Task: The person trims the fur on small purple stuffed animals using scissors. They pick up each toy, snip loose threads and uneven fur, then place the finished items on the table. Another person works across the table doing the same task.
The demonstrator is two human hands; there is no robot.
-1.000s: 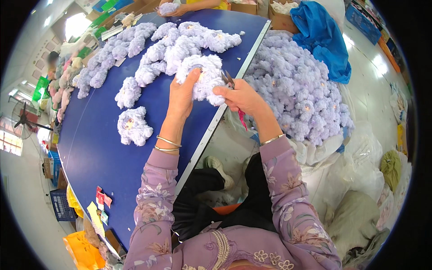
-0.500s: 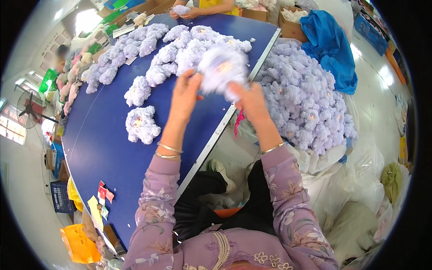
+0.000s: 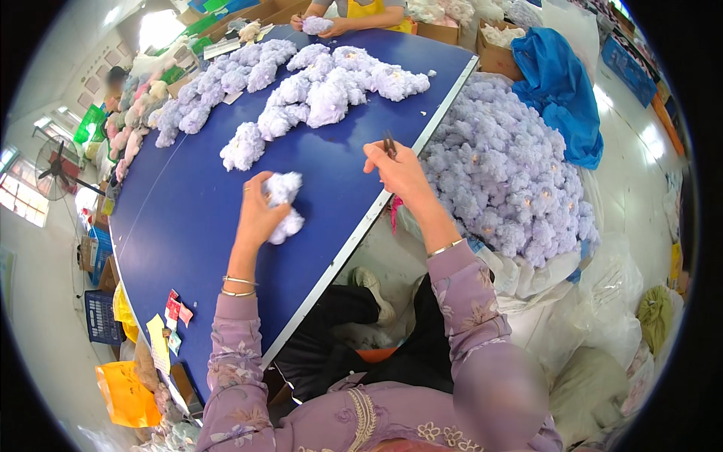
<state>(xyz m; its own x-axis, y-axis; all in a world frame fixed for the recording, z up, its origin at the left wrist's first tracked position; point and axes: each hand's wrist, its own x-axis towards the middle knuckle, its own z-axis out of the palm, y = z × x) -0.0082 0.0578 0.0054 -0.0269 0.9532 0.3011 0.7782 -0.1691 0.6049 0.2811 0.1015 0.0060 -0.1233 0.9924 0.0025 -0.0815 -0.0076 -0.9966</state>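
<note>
Lilac fur marks the plush piece [image 3: 289,185] I see over the blue table [image 3: 188,226], long axis running up the view, along the right side of my left hand [image 3: 258,213], which grasps it; my right hand [image 3: 399,172], farther off, clasps dark snips [image 3: 389,145].

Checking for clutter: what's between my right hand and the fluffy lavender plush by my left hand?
Only blue tabletop shows between your right hand and that lavender plush, in the head view.
</note>
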